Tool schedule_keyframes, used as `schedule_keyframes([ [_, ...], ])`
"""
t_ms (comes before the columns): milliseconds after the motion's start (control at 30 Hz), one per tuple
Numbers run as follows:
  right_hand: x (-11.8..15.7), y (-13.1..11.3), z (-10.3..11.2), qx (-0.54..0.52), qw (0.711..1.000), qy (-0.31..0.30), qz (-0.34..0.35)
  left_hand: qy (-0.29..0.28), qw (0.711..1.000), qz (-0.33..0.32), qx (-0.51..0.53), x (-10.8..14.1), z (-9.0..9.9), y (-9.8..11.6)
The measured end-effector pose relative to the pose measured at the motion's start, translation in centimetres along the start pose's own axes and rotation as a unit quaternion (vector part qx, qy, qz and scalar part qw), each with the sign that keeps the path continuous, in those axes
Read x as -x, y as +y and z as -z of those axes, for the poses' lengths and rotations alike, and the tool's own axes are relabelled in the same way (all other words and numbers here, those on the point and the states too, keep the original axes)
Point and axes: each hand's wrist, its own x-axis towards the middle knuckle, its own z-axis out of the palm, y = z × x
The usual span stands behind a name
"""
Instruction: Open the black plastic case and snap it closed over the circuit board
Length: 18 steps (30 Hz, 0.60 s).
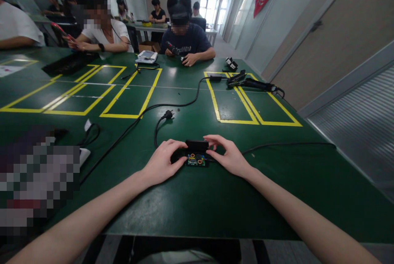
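Observation:
Between my two hands, on the green table (172, 210), lies a small circuit board (196, 160) with copper coils. Just behind it is a black casing piece (197, 145). My left hand (163, 160) pinches the left end of these parts, thumb near the board and fingers at the casing. My right hand (230, 156) is at the right end, its thumb and forefinger around the casing's edge. A black cable (264, 145) runs off to the right from beside the board. Part of the casing is hidden by my left fingers.
A black plug (168, 114) and a long cable (154, 106) lie beyond my hands. Yellow tape (246, 121) marks rectangles. Black tools (254, 85) rest at the far right, a white device (147, 56) farther back. A person (187, 38) works across the table; others sit left.

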Motion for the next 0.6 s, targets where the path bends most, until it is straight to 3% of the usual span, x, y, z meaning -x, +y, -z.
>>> schedule_keyframes([
  [233, -0.1, -0.8, 0.6, 0.04, 0.997, -0.024, 0.066, 0.0, 0.998, 0.033, 0.062, 0.0, -0.1, 0.2],
  [467, 0.0, -1.5, 0.9, 0.033, 0.985, -0.067, 0.154, -0.091, 0.995, -0.032, 0.029, -0.1, 1.2, 0.4],
  [600, 0.1, -1.6, 0.7, 0.035, 0.979, -0.114, 0.165, -0.087, 0.994, -0.047, 0.033, 0.0, 0.9, 0.6],
])
